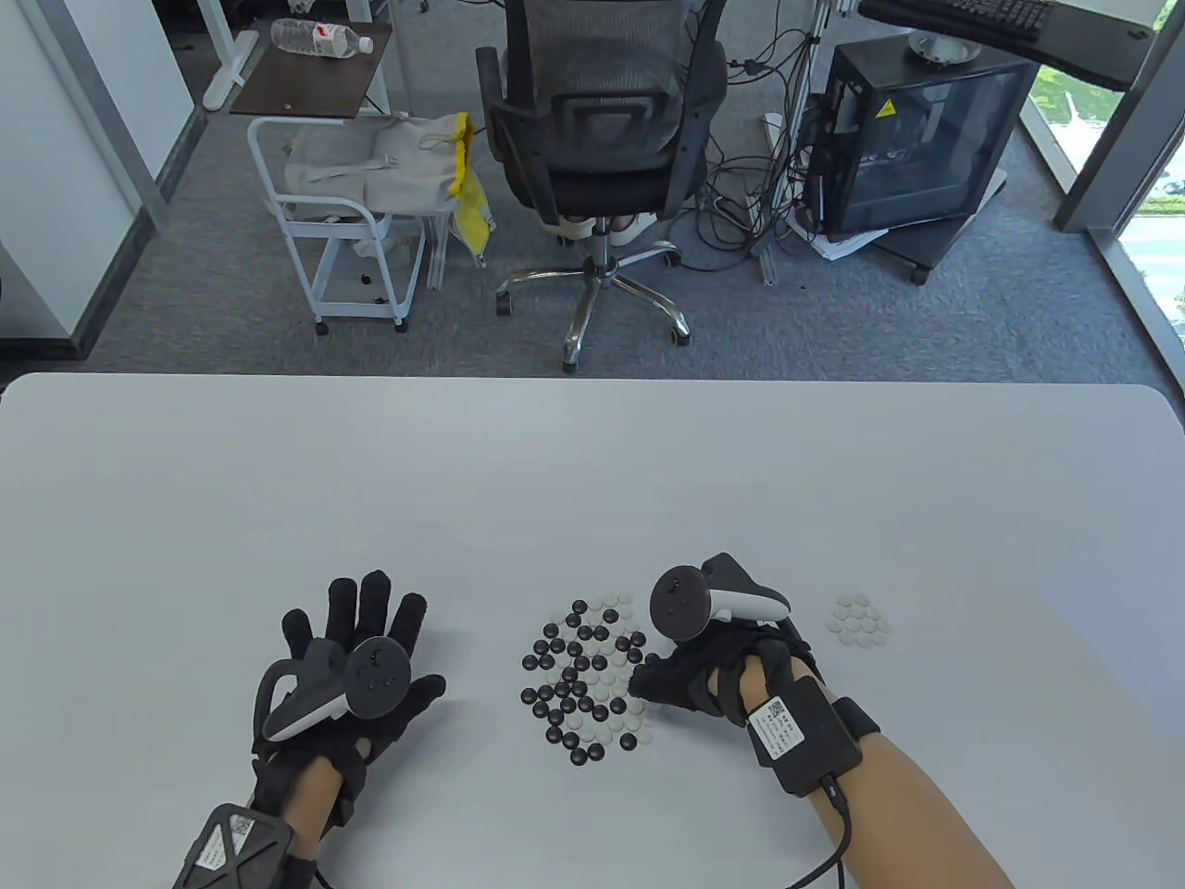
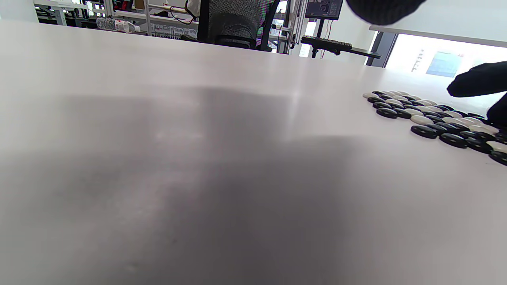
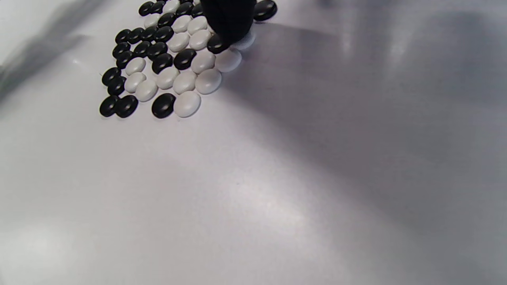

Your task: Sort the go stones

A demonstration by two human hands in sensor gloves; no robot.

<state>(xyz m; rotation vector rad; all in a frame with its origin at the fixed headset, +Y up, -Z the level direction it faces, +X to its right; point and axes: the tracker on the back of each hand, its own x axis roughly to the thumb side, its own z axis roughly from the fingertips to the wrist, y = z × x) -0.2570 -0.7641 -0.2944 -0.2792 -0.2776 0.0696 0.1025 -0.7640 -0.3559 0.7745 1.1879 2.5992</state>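
Go stones, black and white mixed (image 1: 586,681), lie in a loose patch on the white table (image 1: 592,482), directly ahead of our right fingertips and off to the thumb side of our left hand. We order the rest by size.

Our left hand (image 1: 347,671) lies flat on the table, palm down, its fingers (image 1: 375,602) straight and spread, holding nothing; the patch sits well apart from them.

Our right hand (image 1: 713,671) is at the near-right edge of the patch with its fingers (image 1: 653,683) curled down onto the stones. In the right wrist view one dark fingertip (image 3: 229,19) comes down among the stones, just above a black one and a white one, but we cannot tell whether it pinches a stone or merely touches them.

Behind the back of that hand, well clear of the mixed patch, a small cluster of white stones (image 1: 859,619) lies close-packed.
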